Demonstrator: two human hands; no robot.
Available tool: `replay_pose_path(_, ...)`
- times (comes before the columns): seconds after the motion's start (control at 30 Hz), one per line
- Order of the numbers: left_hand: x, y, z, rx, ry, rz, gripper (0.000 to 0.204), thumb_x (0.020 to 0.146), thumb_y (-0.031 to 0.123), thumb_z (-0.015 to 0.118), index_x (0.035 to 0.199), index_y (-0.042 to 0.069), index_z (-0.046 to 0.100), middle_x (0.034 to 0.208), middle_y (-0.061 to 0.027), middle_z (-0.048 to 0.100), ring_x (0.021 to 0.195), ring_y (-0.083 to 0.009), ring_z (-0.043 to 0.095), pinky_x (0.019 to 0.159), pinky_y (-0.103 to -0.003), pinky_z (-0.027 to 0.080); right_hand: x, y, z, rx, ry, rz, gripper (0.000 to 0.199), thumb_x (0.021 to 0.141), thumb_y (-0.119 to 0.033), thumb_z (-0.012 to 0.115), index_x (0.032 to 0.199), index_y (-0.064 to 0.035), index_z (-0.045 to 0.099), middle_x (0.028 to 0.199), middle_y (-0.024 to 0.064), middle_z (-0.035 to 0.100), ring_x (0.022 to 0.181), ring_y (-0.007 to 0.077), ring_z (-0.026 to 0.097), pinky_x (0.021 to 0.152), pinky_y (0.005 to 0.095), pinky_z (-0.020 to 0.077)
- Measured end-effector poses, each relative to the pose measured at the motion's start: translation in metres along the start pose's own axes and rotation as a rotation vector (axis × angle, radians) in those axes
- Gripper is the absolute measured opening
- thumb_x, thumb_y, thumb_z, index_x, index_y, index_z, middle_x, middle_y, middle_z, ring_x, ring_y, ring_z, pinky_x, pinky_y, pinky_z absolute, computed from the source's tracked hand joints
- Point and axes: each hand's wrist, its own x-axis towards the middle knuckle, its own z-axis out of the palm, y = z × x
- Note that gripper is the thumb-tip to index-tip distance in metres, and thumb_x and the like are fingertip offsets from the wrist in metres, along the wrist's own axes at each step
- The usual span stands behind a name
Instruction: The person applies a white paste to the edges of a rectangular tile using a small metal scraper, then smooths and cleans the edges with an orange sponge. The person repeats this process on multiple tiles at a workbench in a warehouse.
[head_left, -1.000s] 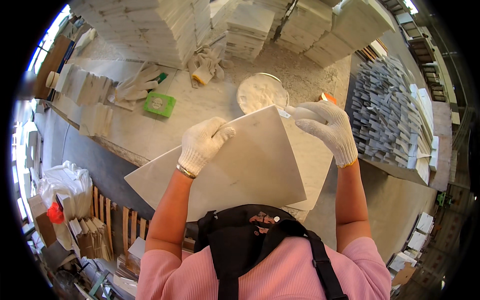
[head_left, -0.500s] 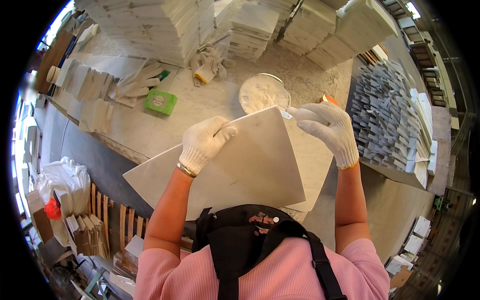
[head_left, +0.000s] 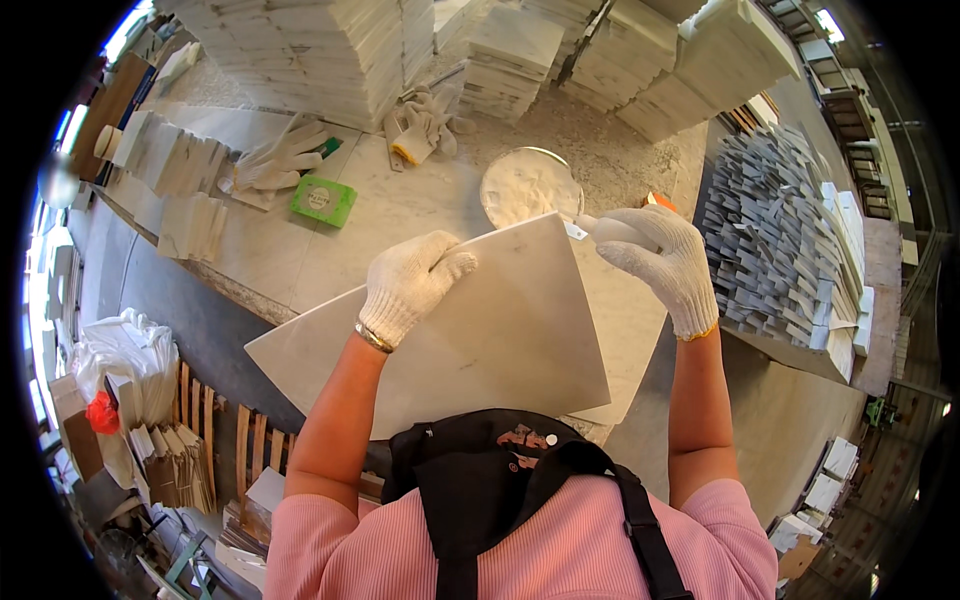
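My left hand [head_left: 408, 285], in a white knit glove, is closed over the upper edge of a pale marble tile [head_left: 500, 330]. The tile is tilted, with its broad face toward me and its lower edge near my black apron. My right hand [head_left: 660, 258], gloved too, grips a small putty knife [head_left: 576, 230]; its flat blade is beside the tile's top corner, and the fingers hide most of the handle. Just beyond that corner stands a round dish [head_left: 530, 190] of whitish powder or paste. Whether the blade touches the tile, I cannot tell.
Tall stacks of marble tiles [head_left: 300, 60] line the back of the worktable [head_left: 330, 250]. Spare gloves [head_left: 425, 125] and a green box [head_left: 323, 201] lie to the left. An orange object [head_left: 659, 200] is beyond my right hand. Many grey stone strips [head_left: 770, 230] are piled at right.
Both hands and the tile hold nearly the same place. The view has shifted very slightly, and the blade has barely moved.
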Motion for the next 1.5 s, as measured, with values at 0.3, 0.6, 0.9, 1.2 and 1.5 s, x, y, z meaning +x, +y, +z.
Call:
replay_pose_path(0.3, 0.000, 0.002, -0.001, -0.023, -0.012, -0.022, 0.033, 0.090, 0.044, 0.071, 0.096, 0.011, 0.071, 0.084, -0.0114, 0.070, 0.079, -0.0328, 0.067, 0.069, -0.041, 0.052, 0.000, 0.002, -0.001, 0.023, 0.009, 0.027, 0.031, 0.078, -0.020, 0.077, 0.101, 0.0005, 0.077, 0.097, 0.0100, 0.076, 0.090, 0.0211, 0.067, 0.083, 0.0329, 0.0519)
replay_pose_path(0.6, 0.000, 0.002, -0.003, -0.051, -0.030, -0.042, 0.032, 0.090, 0.041, 0.072, 0.099, 0.011, 0.071, 0.086, -0.0115, 0.070, 0.081, -0.0321, 0.068, 0.070, -0.040, 0.052, -0.002, 0.010, 0.000, 0.163, 0.066, 0.121, 0.036, 0.082, -0.022, 0.079, 0.110, 0.0007, 0.075, 0.095, 0.0050, 0.070, 0.088, 0.0124, 0.063, 0.079, 0.0267, 0.0497)
replay_pose_path(0.9, 0.003, 0.006, -0.004, -0.068, -0.047, -0.029, 0.026, 0.090, 0.034, 0.072, 0.096, 0.009, 0.070, 0.083, -0.0112, 0.068, 0.076, -0.0307, 0.065, 0.068, -0.038, 0.050, 0.008, 0.090, -0.009, 0.461, 0.357, 0.190, 0.038, 0.087, -0.024, 0.078, 0.116, -0.0022, 0.069, 0.096, 0.0010, 0.064, 0.086, 0.0093, 0.060, 0.076, 0.0245, 0.0495)
replay_pose_path(1.2, 0.003, 0.007, -0.005, -0.048, -0.047, -0.038, 0.027, 0.091, 0.035, 0.071, 0.095, 0.009, 0.070, 0.077, -0.0115, 0.065, 0.068, -0.0289, 0.062, 0.063, -0.037, 0.049, 0.026, 0.145, 0.012, 0.186, 0.446, 0.269, 0.034, 0.084, -0.025, 0.078, 0.110, -0.0056, 0.072, 0.090, 0.0010, 0.069, 0.081, 0.0099, 0.062, 0.075, 0.0272, 0.0502)
replay_pose_path(1.5, 0.002, 0.005, -0.004, -0.111, -0.050, -0.047, 0.032, 0.093, 0.036, 0.072, 0.100, 0.005, 0.069, 0.074, -0.0090, 0.062, 0.064, -0.0222, 0.057, 0.063, -0.033, 0.048, 0.051, 0.168, 0.036, -0.272, 0.359, 0.437, 0.033, 0.083, -0.028, 0.073, 0.110, -0.0097, 0.071, 0.093, 0.0115, 0.073, 0.090, 0.0284, 0.069, 0.080, 0.0378, 0.0523)
